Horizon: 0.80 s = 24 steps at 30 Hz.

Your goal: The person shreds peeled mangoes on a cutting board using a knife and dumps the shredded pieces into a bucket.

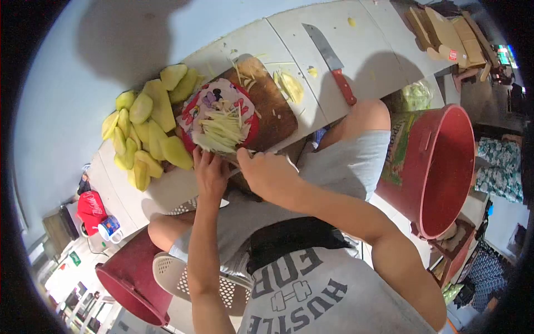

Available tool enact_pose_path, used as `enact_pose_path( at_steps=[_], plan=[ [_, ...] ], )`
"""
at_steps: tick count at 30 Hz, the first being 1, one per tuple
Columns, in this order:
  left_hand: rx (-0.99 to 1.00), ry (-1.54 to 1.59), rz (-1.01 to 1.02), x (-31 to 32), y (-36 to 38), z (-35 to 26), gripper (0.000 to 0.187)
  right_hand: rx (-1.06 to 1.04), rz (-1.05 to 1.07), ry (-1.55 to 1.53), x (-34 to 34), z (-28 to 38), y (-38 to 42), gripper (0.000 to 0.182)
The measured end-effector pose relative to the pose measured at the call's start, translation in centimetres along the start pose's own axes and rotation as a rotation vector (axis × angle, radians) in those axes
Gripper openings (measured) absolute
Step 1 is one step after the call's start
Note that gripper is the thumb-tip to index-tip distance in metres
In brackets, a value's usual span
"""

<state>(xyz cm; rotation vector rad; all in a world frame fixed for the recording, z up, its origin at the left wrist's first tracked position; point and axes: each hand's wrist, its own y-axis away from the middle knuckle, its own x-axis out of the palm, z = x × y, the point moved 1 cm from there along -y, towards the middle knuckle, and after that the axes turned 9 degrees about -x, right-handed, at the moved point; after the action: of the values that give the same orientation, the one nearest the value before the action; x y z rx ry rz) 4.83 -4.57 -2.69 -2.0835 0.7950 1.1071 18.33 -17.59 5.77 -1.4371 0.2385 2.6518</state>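
Left hand (210, 173) and right hand (266, 171) both grip the plate (199, 107) rim, fingers seemingly curled; strips (223, 131) piled on it; knife (332, 61) well apart.

- Red-handled knife (334, 61) lying flat on the white desk (311, 28), well apart from the cutting board (275, 108).
- Peeled yellow-green mango slices (147, 131) heaped just beside the board.
- Large red bucket (439, 167) right of the desk.
- Smaller red bucket (130, 292) below.

both hands (239, 167) at red plate (251, 125) of shreds (222, 131); knife (332, 61) apart
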Motion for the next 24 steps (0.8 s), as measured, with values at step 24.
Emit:
enact_pose_path(
  at_steps=[24],
  plan=[
    [-0.003, 0.073, -0.031, 0.7, 1.6, 1.4, 0.031, 0.058, 0.031, -0.06, 2.0, 0.3, 0.8, 0.02]
  ],
)
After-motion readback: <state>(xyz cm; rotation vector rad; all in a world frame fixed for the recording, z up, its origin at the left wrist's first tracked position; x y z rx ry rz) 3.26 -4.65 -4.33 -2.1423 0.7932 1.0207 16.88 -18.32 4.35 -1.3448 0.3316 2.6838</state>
